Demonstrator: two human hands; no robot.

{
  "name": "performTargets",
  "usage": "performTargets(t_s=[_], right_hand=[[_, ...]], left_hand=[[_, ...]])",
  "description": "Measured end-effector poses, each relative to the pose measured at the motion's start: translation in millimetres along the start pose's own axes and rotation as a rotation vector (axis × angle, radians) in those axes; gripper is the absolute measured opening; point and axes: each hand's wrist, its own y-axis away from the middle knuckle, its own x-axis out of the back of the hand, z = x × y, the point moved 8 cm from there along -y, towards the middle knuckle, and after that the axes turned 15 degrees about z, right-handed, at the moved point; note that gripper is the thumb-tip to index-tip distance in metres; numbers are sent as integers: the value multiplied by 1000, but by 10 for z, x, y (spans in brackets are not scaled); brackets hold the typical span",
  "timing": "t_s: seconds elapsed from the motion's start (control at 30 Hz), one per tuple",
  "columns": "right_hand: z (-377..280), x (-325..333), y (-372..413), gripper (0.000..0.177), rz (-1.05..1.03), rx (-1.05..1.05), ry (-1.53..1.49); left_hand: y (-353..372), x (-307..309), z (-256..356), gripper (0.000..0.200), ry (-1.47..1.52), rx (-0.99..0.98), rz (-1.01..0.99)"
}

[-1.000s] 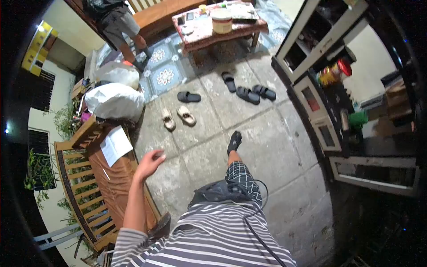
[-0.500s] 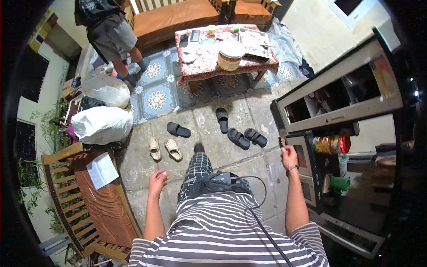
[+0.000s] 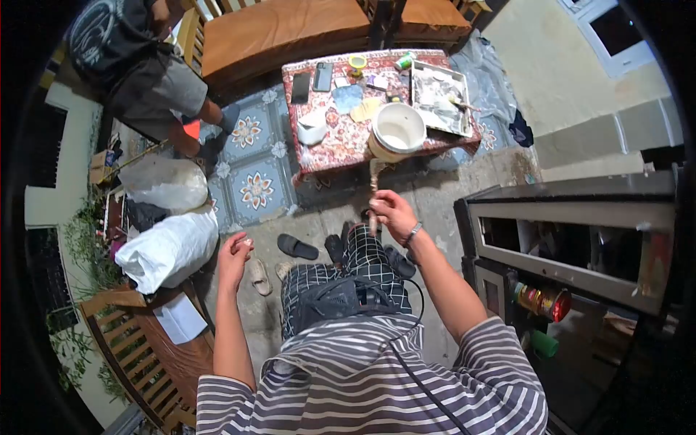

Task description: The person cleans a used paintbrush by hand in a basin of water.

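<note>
Our right hand [image 3: 391, 214] is out fwd at mid-frame, elbow bent, thin bracelet at the wrist. Its fingers [image 3: 382, 207] are clenched round the handle of a paintbrush [image 3: 375, 172]. The brush stands approx upright in the fist, bristle end pointing far, toward the worktop [image 3: 341, 145], a low table w/ a red patterned cloth. The bristle end sits above the fingers, just near of the white bucket [image 3: 397, 132] at the worktop's near edge. We can't tell whether brush & bucket touch.

Our left hand [image 3: 233, 255] is lower & further left, forearm raised, fingers loosely curled & released, holding nothing. It hangs over the concrete floor [image 3: 435, 192], w/ a white sack [image 3: 170, 246] to its left & a black slipper [image 3: 297, 246] just to its right.

Writing: the red/yellow can [image 3: 540, 301] in the cabinet [image 3: 565, 217] on the right has print too small to read. The pale graphic on the dark shirt [image 3: 109, 32] of another person, far left, isn't legible either. Two dark phones [image 3: 301, 85] lie on the far-left part of the worktop, & a paint tray [image 3: 438, 87] on its far right.
</note>
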Motion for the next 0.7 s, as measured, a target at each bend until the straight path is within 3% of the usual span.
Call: performTargets(t_s=[0.1, 0.17, 0.3, 0.47, 0.63, 0.7], right_hand=[[43, -370, -860, 19, 156, 31, 272], [404, -374, -1725, 24, 295, 134, 486], [231, -483, -2721, 18, 614, 357, 890], [435, -273, -3772, 22, 794, 304, 869], [448, -236, -4168, 24, 881, 317, 925], [482, -208, -4256, 25, 891, 331, 935]], left_hand=[[-422, -355, 469, 37, 9, -61, -31], [-807, -650, 480, 32, 22, -107, -51], [-1568, -1413, 554, 32, -6, -135, -13], [-2423, -2433, 821, 30, -114, -255, 47], [-3249, -3006, 1179, 30, -422, -475, 168], [-3503, -3175, 1172, 29, -485, -496, 99]])
